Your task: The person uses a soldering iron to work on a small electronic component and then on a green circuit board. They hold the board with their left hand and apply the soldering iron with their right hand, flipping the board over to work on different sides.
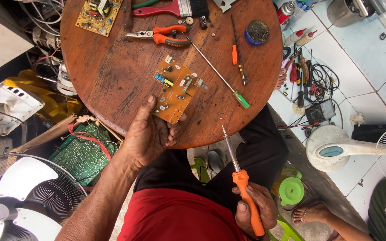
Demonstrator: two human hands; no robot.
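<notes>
— Hands: how are they occupied?
— An orange circuit board [174, 89] is pinched at its near corner by the left hand [150, 136], over the round bench [112, 71]; an orange-handled soldering iron [242, 178] is gripped by the right hand [255, 209].
— Handling?
— Light, stiff, fragile it is judged; best held by edges.

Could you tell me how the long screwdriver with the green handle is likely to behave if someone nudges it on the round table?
The green-handled screwdriver looks thin and rigid, so it would probably slide or pivot stiffly. Its round shaft may roll. Its handle lies close to the wooden table edge, so a push could tip it off.
</notes>
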